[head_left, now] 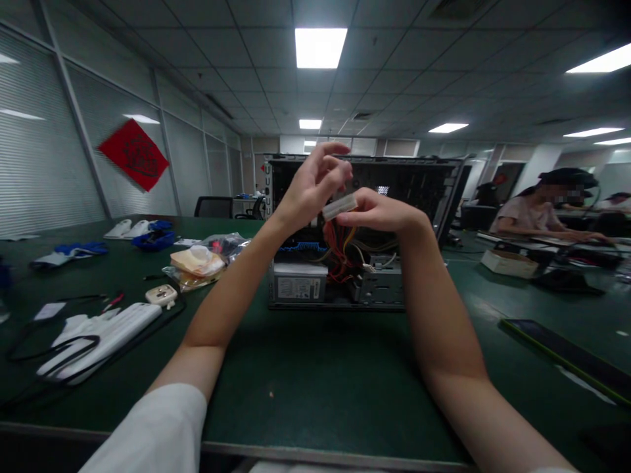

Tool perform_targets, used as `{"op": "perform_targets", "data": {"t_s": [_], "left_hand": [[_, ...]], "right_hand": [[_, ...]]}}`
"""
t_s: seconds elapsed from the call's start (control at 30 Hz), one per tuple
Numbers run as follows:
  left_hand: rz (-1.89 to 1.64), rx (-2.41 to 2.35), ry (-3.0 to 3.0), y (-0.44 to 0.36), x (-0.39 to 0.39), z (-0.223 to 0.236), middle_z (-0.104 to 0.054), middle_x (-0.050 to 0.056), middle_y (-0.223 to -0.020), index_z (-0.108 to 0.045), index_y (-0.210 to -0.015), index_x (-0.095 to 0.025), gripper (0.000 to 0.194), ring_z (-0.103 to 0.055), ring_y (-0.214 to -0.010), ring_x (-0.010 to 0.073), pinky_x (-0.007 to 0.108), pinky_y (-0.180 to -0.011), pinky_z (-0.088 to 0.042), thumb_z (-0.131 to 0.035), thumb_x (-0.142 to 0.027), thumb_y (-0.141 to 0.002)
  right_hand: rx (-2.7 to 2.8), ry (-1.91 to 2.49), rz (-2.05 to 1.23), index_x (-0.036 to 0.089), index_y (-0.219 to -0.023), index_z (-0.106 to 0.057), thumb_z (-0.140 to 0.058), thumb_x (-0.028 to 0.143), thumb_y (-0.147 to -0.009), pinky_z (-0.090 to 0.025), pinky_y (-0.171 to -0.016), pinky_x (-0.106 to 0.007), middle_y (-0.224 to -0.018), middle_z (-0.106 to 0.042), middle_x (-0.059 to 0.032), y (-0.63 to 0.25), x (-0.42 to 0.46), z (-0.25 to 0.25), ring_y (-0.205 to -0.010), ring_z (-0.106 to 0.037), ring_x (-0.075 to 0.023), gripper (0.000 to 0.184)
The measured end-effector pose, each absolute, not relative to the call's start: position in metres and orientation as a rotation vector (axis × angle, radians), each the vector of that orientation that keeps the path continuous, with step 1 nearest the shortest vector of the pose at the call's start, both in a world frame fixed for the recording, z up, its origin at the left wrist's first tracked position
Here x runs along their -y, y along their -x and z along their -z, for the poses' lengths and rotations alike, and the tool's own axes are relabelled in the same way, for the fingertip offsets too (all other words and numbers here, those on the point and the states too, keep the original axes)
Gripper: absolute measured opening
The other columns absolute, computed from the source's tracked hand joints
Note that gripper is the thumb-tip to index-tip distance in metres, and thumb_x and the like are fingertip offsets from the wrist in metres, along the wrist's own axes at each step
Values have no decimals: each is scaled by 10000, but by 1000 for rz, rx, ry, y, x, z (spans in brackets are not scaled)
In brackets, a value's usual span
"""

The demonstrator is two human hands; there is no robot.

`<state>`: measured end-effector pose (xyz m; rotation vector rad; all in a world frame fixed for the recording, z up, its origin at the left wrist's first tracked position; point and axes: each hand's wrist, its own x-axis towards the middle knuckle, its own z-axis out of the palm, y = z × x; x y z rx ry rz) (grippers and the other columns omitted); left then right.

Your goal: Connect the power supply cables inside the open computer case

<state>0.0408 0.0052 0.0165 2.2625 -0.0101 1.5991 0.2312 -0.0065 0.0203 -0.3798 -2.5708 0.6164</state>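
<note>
My right hand (pixel 372 210) pinches a white multi-pin power connector (pixel 340 207), from which a bundle of red, orange and yellow cables (pixel 338 253) runs down. Just left of it and slightly higher, my left hand (pixel 318 177) is raised with its fingers bent and apart, holding nothing that I can see. Both hands are in front of an open computer case (pixel 296 305) lying on the table. At its lower left sits a power supply (pixel 299 284) with a label; a metal drive cage (pixel 379 288) is at the lower right. The case's inside is dark and partly hidden by my hands.
On the left of the green table (pixel 305 381) are a white power strip (pixel 113 338) with black cables, a white plug adapter (pixel 161 295), plastic bags (pixel 197 263) and blue-white gloves (pixel 69 255). On the right lie a black-green keyboard-like bar (pixel 566 355) and a box (pixel 509 264); a person (pixel 527 213) sits beyond.
</note>
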Motion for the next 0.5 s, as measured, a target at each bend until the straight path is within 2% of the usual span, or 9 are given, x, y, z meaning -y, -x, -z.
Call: {"op": "perform_targets", "data": {"t_s": [0.1, 0.17, 0.33, 0.5], "left_hand": [[-1343, -68, -2460, -42, -8, -10, -706, 83, -1154, -539, -1382, -208, 626, -699, -948, 170, 283, -790, -555, -735, -558, -902], [-1228, -112, -2538, -45, -11, -6, -698, 118, -1267, -550, -1407, -204, 612, -707, -1031, 196, 271, -799, -558, -751, -483, -900], [-1177, -45, -2608, -50, -22, 0, -704, 150, -1335, -603, -1373, -132, 494, -715, -1126, 216, 309, -937, -575, -652, -231, -891], [-1200, -85, -2646, -51, -25, 1, -721, 156, -1330, -612, -1379, -109, 515, -728, -1094, 212, 316, -934, -585, -615, -172, -868]], "right_hand": [[2445, 518, -440, 166, -704, -699, -743, 631, -923, -344, -538, -234, -605, -554, 39, -262, 8, -25, -565, -432, -88, 516], [2366, 632, -359, 172, -679, -688, -761, 668, -885, -291, -514, -249, -575, -482, 48, -278, 7, -27, -554, -370, -90, 543], [2291, 809, -322, 165, -792, -771, -760, 724, -845, -306, -523, -268, -615, -541, 17, -291, 8, -26, -590, -419, -120, 561], [2320, 869, -343, 160, -763, -756, -715, 772, -839, -279, -506, -269, -610, -516, 19, -285, 13, -27, -574, -389, -112, 618]]}}
